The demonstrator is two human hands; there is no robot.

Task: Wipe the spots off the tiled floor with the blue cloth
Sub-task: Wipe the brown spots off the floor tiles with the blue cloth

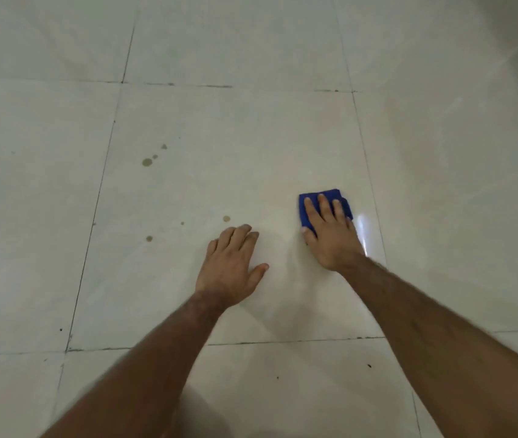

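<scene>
- Low in the frame, both bare forearms reach up from the bottom edge over the pale tiled floor (251, 128); the elbows and everything behind them are cut off.
- Left of centre, the left hand (231, 267) rests flat on the tile, fingers nearly straight and close together, thumb out to the right, holding nothing.
- Right of centre and a little further up, the right hand (330, 229) presses down on the folded blue cloth (325, 200) with straight, spread fingers; the thumb lies along the cloth's left edge, so the hand pins it flat rather than clenches it.
- Just up and left of the left hand's fingertips lie the nearer brown spots (226, 219), a loose line of three running down to the left.
- Higher, in the upper left of the same tile, sits the further cluster of spots (147, 162), also three, strung diagonally.
- Every spot lies to the left of the cloth, with the left hand between cloth and nearer spots; my reading is that the wipe has to sweep leftward and pass above that hand.
- How much cloth is under the palm is hidden, and the glare beside the right wrist could mask faint marks.
</scene>
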